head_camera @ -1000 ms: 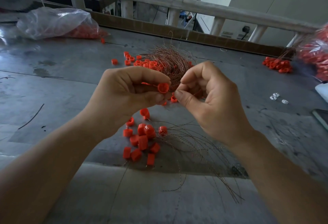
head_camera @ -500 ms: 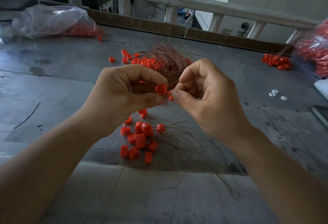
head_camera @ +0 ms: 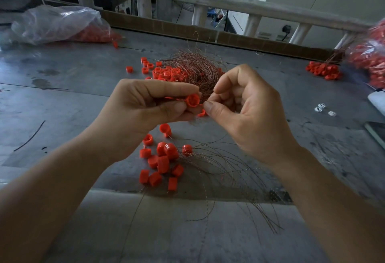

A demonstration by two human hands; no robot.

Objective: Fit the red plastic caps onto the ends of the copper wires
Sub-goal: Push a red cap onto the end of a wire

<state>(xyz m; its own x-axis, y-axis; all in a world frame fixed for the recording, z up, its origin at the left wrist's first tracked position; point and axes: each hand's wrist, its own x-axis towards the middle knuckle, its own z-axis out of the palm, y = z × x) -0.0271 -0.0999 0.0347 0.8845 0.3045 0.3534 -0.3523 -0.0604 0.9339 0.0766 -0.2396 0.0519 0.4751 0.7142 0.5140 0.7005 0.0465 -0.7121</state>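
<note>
Our left hand (head_camera: 145,108) pinches red cap (head_camera: 192,100); right hand (head_camera: 245,112) pinches, we judge, copper wire, too fine to see. Capped wires (head_camera: 162,162) heaped below; wire tangle (head_camera: 198,70) remains.

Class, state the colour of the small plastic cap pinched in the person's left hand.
Bright red; the small plastic cap shows best in the head view.
</note>
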